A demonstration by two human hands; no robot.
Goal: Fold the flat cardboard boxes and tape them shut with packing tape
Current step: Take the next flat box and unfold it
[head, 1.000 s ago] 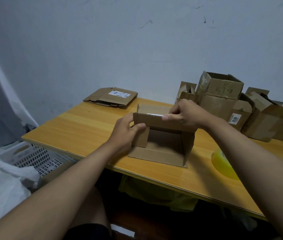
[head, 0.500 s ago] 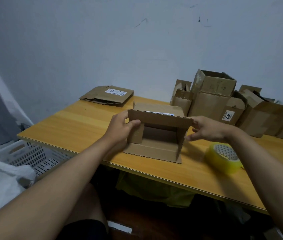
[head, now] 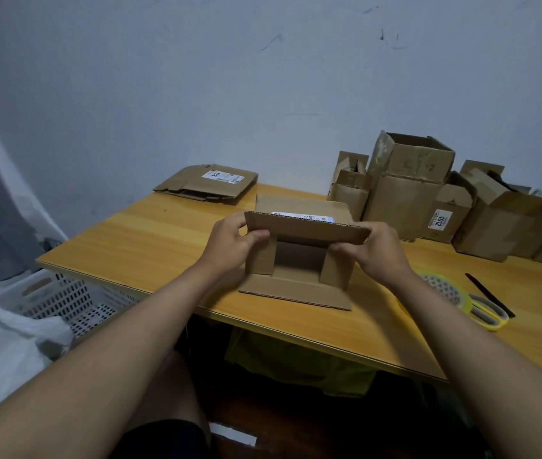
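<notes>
Head view: I'm holding the box (head: 299,256) on its side near the front edge of the table (head: 150,240), open end facing me. Left hand (head: 233,246) and right hand (head: 379,250) are both pinching the top flap (head: 306,226), thumbs underneath, fingers hidden behind. Both side flaps are already tucking in. I'm aiming to press the top flap down evenly from both corners, keeping it square over the side flaps. Tape roll (head: 442,286) is sitting just beside my right wrist, scissors (head: 488,309) next to it.
</notes>
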